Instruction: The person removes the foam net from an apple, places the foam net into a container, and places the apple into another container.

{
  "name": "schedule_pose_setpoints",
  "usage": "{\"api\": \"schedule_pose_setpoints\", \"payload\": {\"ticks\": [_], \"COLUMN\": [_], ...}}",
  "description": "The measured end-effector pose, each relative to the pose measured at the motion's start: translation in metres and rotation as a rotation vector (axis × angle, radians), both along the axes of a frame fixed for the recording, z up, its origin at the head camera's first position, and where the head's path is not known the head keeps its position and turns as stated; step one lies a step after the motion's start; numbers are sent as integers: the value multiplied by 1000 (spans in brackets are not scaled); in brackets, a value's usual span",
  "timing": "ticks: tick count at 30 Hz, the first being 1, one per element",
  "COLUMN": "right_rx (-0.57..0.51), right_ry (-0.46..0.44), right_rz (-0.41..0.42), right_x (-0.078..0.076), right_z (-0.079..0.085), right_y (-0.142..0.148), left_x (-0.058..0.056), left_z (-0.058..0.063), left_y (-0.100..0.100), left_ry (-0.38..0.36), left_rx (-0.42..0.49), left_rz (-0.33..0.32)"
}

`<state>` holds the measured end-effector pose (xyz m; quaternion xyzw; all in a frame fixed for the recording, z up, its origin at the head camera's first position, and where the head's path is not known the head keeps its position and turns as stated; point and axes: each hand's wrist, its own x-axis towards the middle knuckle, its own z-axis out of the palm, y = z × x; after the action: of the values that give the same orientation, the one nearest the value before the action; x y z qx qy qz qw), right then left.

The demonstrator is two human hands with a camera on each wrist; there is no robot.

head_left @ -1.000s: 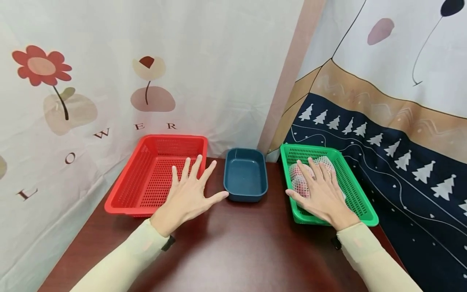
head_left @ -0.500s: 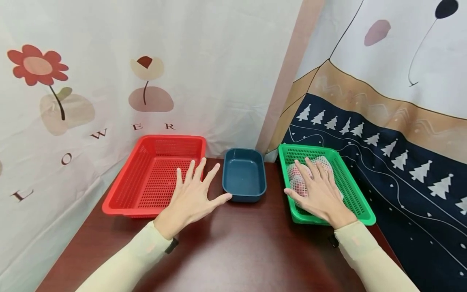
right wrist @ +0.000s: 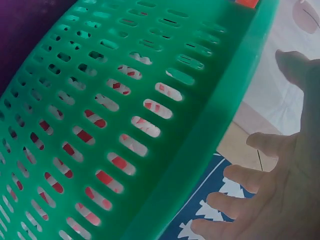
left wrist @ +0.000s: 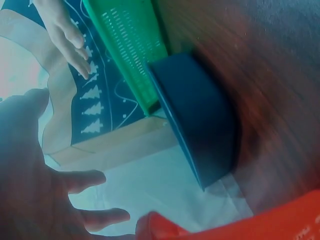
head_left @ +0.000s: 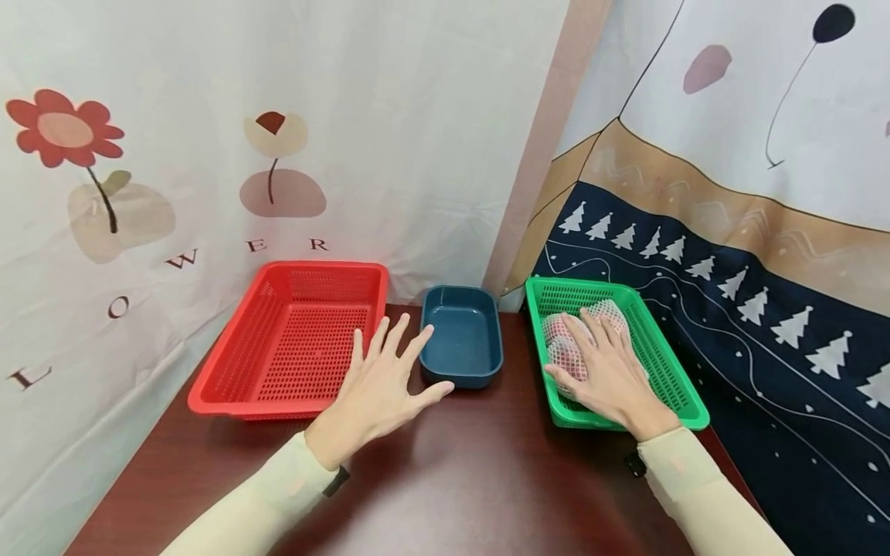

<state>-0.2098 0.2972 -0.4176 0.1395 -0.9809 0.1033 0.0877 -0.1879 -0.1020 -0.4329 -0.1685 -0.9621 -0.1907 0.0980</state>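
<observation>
My left hand (head_left: 375, 394) hovers with spread fingers over the table, between the red basket (head_left: 198, 398) and the blue dish (head_left: 462, 380). It holds nothing. My right hand (head_left: 612, 378) is spread above the green basket (head_left: 667, 363), also holding nothing. Inside that basket lie several round items in white netting (head_left: 566, 357), with red showing through; the hand hides part of them, and their kind is not clear. The right wrist view has the green basket's slotted wall (right wrist: 120, 125) close up, with my fingers above its rim. In the left wrist view, the blue dish (left wrist: 200, 115) stands beyond the fingers.
All three containers stand on a dark reddish-brown table (head_left: 473, 479) near its back. Behind it hangs a pale printed curtain (head_left: 417, 139). A navy cloth with white trees (head_left: 737, 371) hangs along the right side. The red basket and the blue dish have nothing in them.
My left hand has moved right and slightly down, away from the red basket and towards the blue dish. The right hand stays over the green basket. The head view has shifted slightly.
</observation>
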Motion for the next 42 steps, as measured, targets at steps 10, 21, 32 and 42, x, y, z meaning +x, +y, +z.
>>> {"api": "schedule_pose_setpoints", "payload": {"ticks": [10, 21, 32, 42], "right_rx": [7, 15, 57, 86], "right_ry": [-8, -40, -104, -142], "right_rz": [2, 19, 60, 72], "right_x": [-6, -17, -27, -38], "right_z": [7, 19, 25, 30], "right_y": [8, 12, 16, 17], "left_x": [-2, -3, -8, -11], "left_z": [-4, -7, -9, -9], "left_y": [15, 31, 55, 70], "left_ry": [11, 4, -25, -51], "left_rx": [-13, 3, 34, 45], "left_rz": [-34, -86, -126, -152]}}
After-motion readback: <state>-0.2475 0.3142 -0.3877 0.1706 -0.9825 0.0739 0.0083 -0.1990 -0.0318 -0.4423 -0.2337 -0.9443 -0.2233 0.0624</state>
